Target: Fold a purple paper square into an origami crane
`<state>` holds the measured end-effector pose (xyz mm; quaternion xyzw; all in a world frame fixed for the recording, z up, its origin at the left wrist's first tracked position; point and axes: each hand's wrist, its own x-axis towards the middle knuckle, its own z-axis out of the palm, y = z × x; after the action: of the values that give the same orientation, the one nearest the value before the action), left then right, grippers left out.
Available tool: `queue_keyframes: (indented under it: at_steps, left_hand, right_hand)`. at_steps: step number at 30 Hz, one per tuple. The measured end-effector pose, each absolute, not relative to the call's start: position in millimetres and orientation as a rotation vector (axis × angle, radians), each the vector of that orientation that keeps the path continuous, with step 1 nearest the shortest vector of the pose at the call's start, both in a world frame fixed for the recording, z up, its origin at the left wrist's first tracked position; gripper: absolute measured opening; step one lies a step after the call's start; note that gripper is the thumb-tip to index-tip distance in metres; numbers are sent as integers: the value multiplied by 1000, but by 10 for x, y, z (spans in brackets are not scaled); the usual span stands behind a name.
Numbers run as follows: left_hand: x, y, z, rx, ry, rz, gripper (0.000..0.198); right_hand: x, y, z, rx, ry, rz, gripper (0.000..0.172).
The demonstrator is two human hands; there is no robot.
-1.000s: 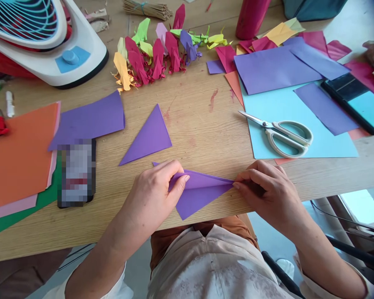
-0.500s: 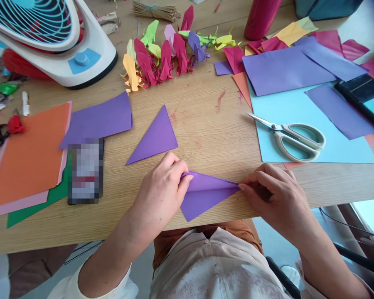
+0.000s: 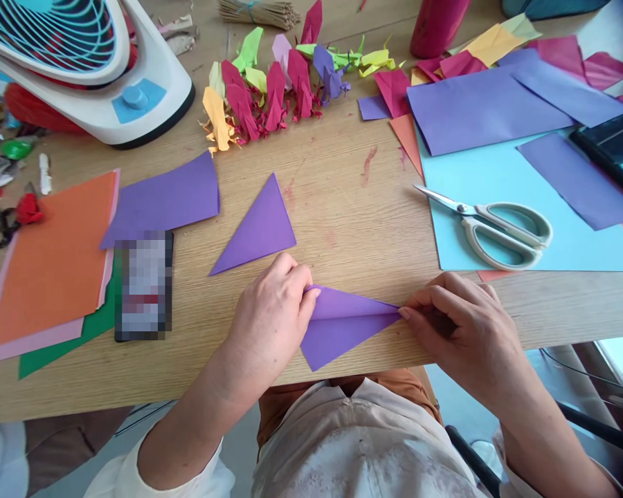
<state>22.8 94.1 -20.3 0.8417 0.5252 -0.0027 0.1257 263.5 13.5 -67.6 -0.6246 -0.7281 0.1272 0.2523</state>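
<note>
We see left hand and right hand still pinching purple paper, keeping it folded. One corner now seems hidden.

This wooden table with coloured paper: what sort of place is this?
Probably a paper-craft workspace; home or workshop, I can't tell. Signs: folded paper figures, scissors on a light blue sheet, and purple paper held by left hand and right hand.

Bright, soft light is washing the table, shadow is pooling under the right hand, pixels are masking the phone!
</note>
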Motion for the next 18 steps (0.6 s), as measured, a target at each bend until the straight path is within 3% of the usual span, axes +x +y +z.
queue_keyframes:
  at_steps: [15,18]
  left_hand:
    - [176,955,-251,2353,1496,85,13]
    - [166,958,-264,2347,1491,96,12]
  right_hand:
    - [2631,139,-674,-1724,-1984,336,17]
    - [2624,131,-672,-1698,-1980,321,10]
